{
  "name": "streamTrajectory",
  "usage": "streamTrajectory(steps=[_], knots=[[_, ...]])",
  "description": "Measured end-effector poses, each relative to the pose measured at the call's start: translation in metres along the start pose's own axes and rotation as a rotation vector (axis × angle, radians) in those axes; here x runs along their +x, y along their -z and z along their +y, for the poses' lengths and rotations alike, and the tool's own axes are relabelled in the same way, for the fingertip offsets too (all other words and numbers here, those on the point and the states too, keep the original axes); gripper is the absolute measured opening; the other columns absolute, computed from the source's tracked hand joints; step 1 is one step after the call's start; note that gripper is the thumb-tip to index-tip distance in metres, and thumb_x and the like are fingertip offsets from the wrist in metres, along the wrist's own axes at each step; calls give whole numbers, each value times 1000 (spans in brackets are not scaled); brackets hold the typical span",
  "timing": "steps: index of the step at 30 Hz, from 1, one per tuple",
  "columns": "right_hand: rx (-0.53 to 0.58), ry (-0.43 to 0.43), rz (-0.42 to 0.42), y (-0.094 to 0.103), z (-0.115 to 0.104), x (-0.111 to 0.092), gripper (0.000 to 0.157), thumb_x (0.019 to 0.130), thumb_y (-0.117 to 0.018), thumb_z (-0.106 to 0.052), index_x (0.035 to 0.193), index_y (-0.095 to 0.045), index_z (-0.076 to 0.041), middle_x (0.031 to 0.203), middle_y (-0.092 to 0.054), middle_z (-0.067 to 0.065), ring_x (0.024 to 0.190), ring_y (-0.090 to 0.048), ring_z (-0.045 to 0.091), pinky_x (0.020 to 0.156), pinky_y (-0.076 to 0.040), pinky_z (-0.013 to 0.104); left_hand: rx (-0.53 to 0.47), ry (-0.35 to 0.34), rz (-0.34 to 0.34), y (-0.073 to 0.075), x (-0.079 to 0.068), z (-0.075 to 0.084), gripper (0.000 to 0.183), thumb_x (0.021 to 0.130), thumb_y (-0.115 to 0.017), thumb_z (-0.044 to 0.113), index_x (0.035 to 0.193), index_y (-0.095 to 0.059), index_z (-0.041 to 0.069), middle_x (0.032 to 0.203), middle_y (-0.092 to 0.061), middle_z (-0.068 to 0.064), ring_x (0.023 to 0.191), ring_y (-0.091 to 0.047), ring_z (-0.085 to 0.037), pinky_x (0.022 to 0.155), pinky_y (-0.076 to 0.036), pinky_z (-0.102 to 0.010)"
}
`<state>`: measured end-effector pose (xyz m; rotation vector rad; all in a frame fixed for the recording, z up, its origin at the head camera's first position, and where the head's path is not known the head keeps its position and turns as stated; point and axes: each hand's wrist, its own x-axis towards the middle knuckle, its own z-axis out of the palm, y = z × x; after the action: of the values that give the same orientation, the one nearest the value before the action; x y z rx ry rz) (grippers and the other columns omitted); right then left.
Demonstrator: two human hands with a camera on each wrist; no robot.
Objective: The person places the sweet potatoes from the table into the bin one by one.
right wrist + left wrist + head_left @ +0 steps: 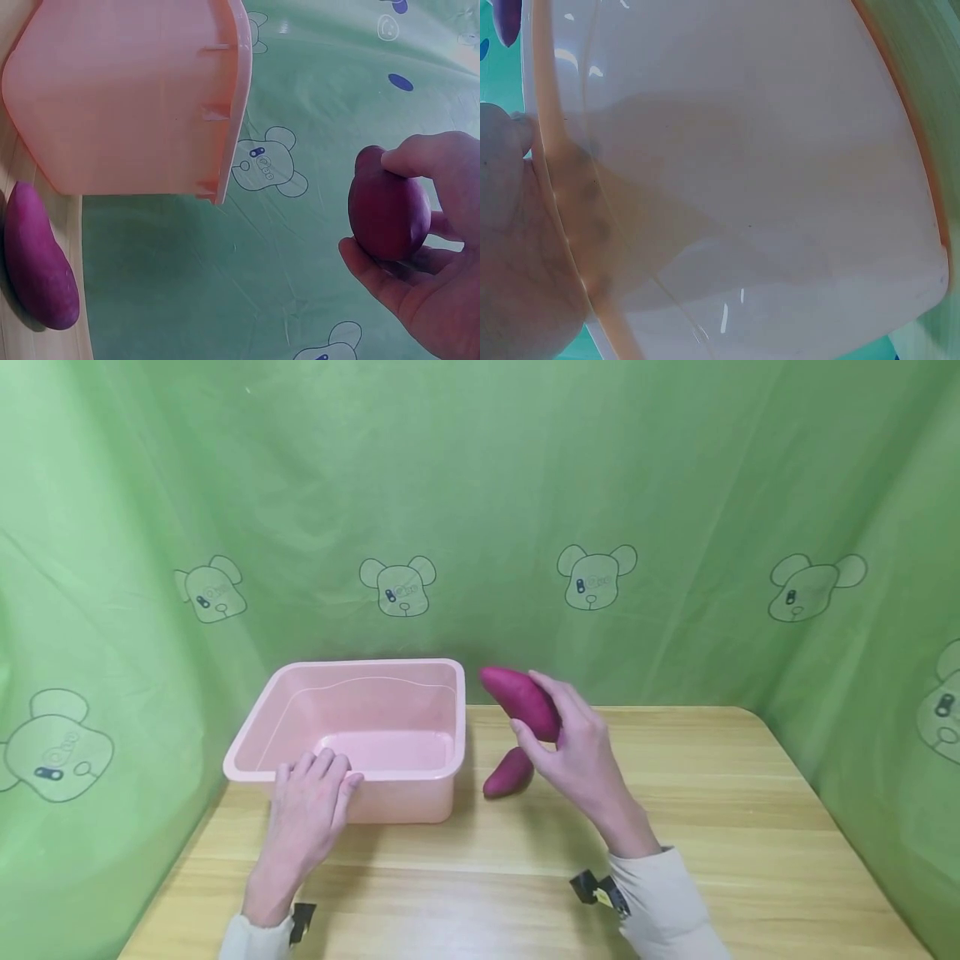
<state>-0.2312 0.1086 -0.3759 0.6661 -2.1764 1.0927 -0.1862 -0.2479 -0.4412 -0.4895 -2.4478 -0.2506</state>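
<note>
A purple sweet potato (521, 697) is gripped between the thumb and fingers of my right hand (581, 752), raised above the table to the right of the pink basin (416, 800). The right wrist view shows that sweet potato (386, 210) end-on in the hand. Below it, a second sweet potato (507, 773) lies on the table beside the basin, its upper end overlapped by the right hand. My left hand (307, 810) holds the basin's near rim, fingers hooked over the edge. In the left wrist view the basin wall (765, 187) fills most of the picture.
The wooden table (720, 827) reaches back to a green curtain (480, 485) printed with bear heads, which also hangs along both sides. A small black device (600, 892) is strapped at the right sleeve.
</note>
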Motion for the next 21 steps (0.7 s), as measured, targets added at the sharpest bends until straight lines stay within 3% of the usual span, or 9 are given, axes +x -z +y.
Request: streamTrajectory(steps=[5, 14, 21], knots=[[9, 2, -11, -5, 0, 2, 62, 88, -80, -15, 145, -55, -9, 129, -65, 11, 104, -67, 26, 82, -58, 43, 2, 1, -1, 0, 0, 0, 30, 106, -46, 34, 85, -49, 14, 81, -43, -1, 75, -40, -26, 71, -31, -44], [22, 32, -31, -12, -5, 9, 61, 89, -78, -17, 145, -54, -9, 129, -65, 11, 107, -67, 25, 87, -57, 42, 5, 6, 0, -1, -1, -1, 30, 107, -45, 34, 85, -48, 15, 81, -43, 0, 75, -40, -25, 72, -32, -43], [39, 3, -64, -19, -10, 13, 62, 91, -77, -19, 147, -53, -13, 132, -64, 9, 110, -65, 24, 90, -56, 41, 5, 8, -8, 0, -1, -1, 29, 107, -46, 34, 85, -48, 15, 82, -43, 0, 75, -39, -24, 72, -31, -43]])
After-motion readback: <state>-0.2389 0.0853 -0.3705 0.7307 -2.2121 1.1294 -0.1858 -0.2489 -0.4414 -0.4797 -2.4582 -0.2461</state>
